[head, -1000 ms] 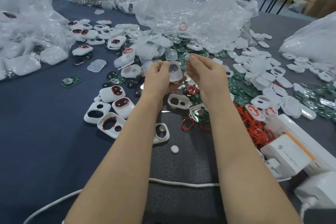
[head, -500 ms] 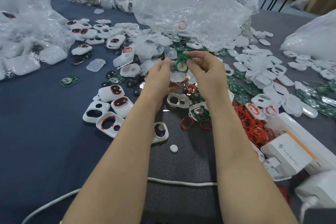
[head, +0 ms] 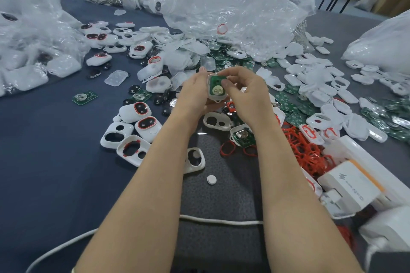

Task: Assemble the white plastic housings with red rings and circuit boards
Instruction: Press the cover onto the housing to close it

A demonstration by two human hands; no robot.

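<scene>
On my feed the body comes down to two arms, both bare from the bottom edge of the view right up to the fingertips. The left forearm [head: 144, 184] and the right forearm [head: 295, 184] are slim and smooth, narrowing toward the wrists. The left hand [head: 194, 95] and the right hand [head: 246, 95] are bare too, and the nails I can make out are short and plain. Low beside the left arm there is a thin pale sliver [head: 73, 270], perhaps a sleeve hem; too little shows for me to tell.
</scene>
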